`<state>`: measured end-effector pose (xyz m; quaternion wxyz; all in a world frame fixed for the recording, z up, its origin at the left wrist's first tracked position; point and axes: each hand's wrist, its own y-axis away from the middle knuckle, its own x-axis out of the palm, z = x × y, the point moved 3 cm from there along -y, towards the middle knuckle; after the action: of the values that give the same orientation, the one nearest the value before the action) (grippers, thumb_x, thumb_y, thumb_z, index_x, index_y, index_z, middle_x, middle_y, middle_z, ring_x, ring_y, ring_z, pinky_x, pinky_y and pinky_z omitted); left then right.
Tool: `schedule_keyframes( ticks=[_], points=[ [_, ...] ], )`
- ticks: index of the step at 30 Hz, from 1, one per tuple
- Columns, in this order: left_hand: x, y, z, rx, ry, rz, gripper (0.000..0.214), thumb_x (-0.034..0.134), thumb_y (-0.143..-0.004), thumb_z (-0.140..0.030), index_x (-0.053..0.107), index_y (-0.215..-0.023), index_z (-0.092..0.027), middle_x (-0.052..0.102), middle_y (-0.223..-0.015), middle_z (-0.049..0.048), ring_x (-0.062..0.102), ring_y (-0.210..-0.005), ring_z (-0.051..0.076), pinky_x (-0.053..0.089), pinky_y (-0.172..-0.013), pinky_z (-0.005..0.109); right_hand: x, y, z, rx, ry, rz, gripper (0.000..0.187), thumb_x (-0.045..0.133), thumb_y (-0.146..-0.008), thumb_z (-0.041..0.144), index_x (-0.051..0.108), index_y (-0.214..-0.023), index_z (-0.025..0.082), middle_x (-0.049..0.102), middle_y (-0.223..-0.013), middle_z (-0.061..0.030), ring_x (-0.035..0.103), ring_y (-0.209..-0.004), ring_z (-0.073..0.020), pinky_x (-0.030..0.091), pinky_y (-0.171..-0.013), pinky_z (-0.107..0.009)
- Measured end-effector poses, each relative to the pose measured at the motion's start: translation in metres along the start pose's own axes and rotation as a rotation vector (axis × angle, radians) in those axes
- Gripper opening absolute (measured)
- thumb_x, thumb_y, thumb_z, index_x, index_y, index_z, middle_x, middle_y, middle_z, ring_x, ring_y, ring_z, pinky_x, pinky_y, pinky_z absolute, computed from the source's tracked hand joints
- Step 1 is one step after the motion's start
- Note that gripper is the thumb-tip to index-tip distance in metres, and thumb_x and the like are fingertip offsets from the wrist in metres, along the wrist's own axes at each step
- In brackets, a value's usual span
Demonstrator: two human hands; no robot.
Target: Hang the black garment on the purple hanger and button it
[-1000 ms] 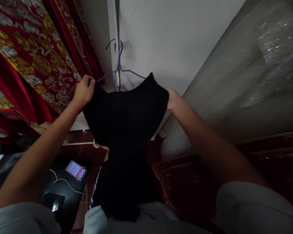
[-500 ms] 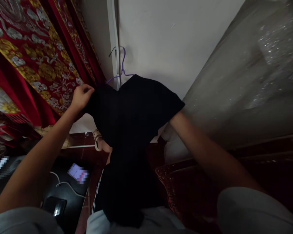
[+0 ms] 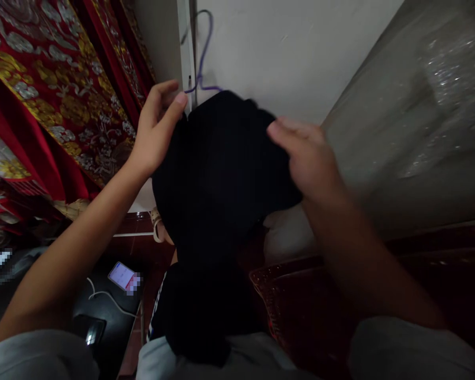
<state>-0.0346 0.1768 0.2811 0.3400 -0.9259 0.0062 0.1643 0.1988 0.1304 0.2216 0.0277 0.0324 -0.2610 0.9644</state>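
A black short-sleeved shirt (image 3: pixel 225 169) hangs in front of me on a thin purple hanger (image 3: pixel 201 74), whose hook and part of one arm show above the neckline. My left hand (image 3: pixel 154 126) is at the shirt's left shoulder beside the neckline, its fingers curled and its thumb against the cloth next to the hanger wire. At the right shoulder my right hand (image 3: pixel 306 153), a little blurred, pinches the cloth between thumb and fingers. Folds hide most of the hanger, and the shirt's lower end merges with my dark shorts.
Red curtains (image 3: pixel 75 105) with gold and silver patterns hang at the left. Below them, a black table (image 3: pixel 111 311) bears a lit phone (image 3: pixel 123 275) and a white cable (image 3: pixel 113 298). Plastic sheeting (image 3: pixel 399 132) leans at the right, above dark red carved furniture (image 3: pixel 269 295).
The hanger and the shirt's top have risen. My left hand has moved from the left sleeve up beside the neck; my right hand has come out from behind the right sleeve onto the shoulder.
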Motion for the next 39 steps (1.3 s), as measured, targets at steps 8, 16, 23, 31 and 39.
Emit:
schedule_keyframes(
  ticks=[8,16,23,31,39],
  points=[
    [-0.037,0.034,-0.037,-0.624,0.214,0.325,0.020,0.046,-0.105,-0.015,0.066,-0.106,-0.015,0.050,-0.069,-0.0030,0.029,-0.042,0.002,0.036,-0.049,0.020,0.073,0.041,0.002,-0.530,0.225,0.757,0.025,0.062,-0.101,0.044,0.073,-0.114,0.026,0.071,-0.119,-0.0053,0.068,-0.112,-0.0212,0.056,-0.103,-0.039],
    [-0.091,0.053,-0.023,-0.480,-0.118,0.571,0.044,0.066,-0.097,-0.030,0.063,-0.138,-0.015,0.051,-0.065,-0.0042,0.053,-0.055,0.008,0.053,-0.062,0.028,0.021,-0.047,-0.111,0.059,0.120,0.446,0.049,0.074,-0.081,0.069,0.068,-0.089,0.021,0.068,-0.094,-0.0063,0.064,-0.083,-0.0189,0.056,-0.067,-0.031],
    [-0.101,0.038,0.019,-0.157,-0.238,0.292,0.031,0.074,-0.089,-0.034,0.072,-0.116,-0.019,0.064,-0.073,0.0007,0.062,-0.066,0.014,0.057,-0.069,0.033,0.016,-0.046,-0.109,0.357,-0.033,0.497,0.056,0.091,-0.060,0.067,0.071,-0.082,0.020,0.063,-0.068,-0.0011,0.053,-0.057,-0.0105,0.039,-0.047,-0.022],
    [-0.070,0.055,0.006,0.488,-0.735,-0.063,0.030,0.052,-0.104,-0.034,0.068,-0.128,-0.024,0.070,-0.108,0.0065,0.061,-0.103,0.023,0.049,-0.098,0.043,0.005,-0.111,-0.103,0.409,-0.284,-0.044,0.034,0.061,-0.098,0.052,0.065,-0.082,0.022,0.071,-0.078,-0.0032,0.072,-0.098,-0.0199,0.060,-0.095,-0.038],
    [-0.006,0.097,0.065,0.014,-1.026,0.490,0.059,0.049,-0.102,-0.024,0.040,-0.160,-0.029,0.069,-0.124,0.0103,0.072,-0.097,0.025,0.055,-0.081,0.034,-0.017,-0.091,-0.093,0.151,-0.182,-0.146,0.044,0.054,-0.099,0.061,0.069,-0.085,0.022,0.076,-0.091,-0.0060,0.071,-0.113,-0.0261,0.061,-0.099,-0.047]
  ],
)
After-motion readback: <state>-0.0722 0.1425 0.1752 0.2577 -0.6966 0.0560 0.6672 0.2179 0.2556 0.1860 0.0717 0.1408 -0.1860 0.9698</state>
